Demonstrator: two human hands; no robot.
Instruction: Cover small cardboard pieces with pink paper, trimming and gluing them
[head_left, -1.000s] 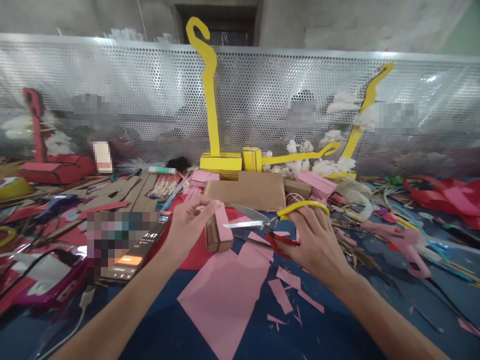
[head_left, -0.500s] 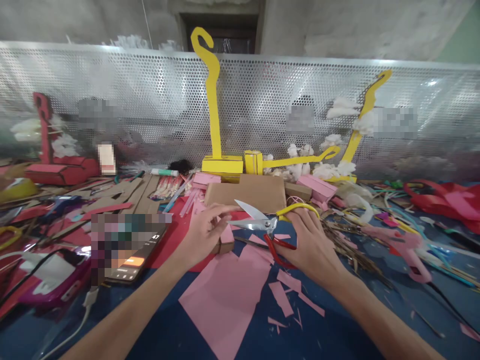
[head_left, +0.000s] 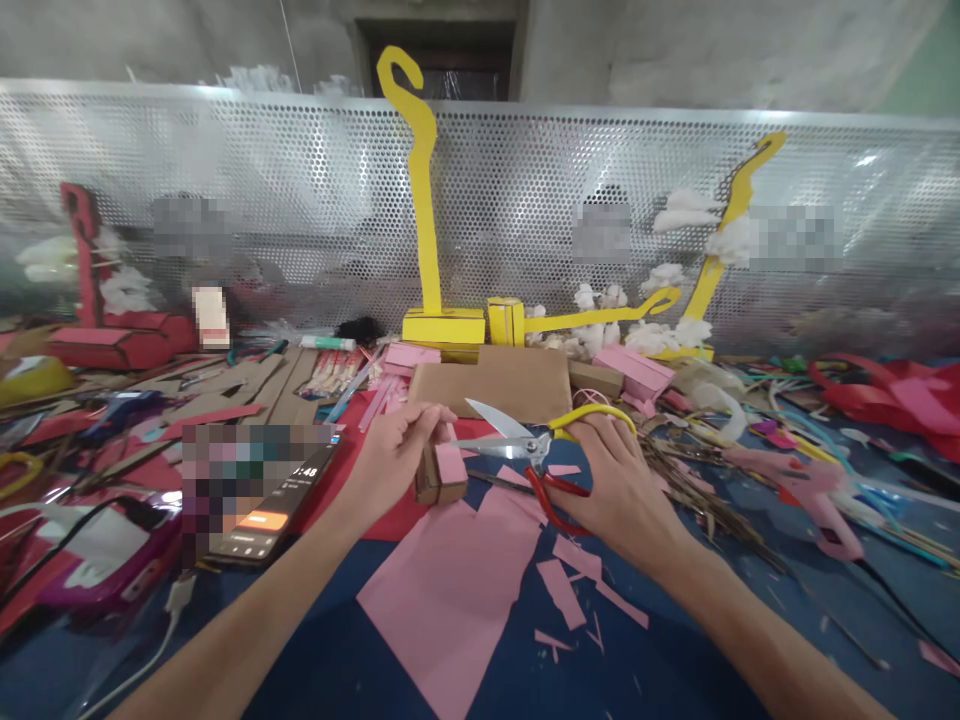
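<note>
My left hand (head_left: pixel 394 455) is closed on a small cardboard block faced with pink paper (head_left: pixel 442 472), holding it just above the blue table top (head_left: pixel 315 660). My right hand (head_left: pixel 619 480) grips scissors (head_left: pixel 525 445) with one yellow and one red handle. The blades are spread and point left toward the block's top edge. A large sheet of pink paper (head_left: pixel 450 590) lies flat below both hands, with pink offcuts (head_left: pixel 570 580) scattered to its right.
A phone (head_left: pixel 262 495) lies left of my left arm. A brown cardboard sheet (head_left: pixel 495 385) sits behind the hands. Yellow hook-shaped paper models (head_left: pixel 424 200) and white tufts stand against a perforated metal screen (head_left: pixel 225 200). Paper scraps, sticks and red ribbon clutter both sides.
The scissor blades have opened and moved closer to the block. My left hand lowered the block a little and turned it.
</note>
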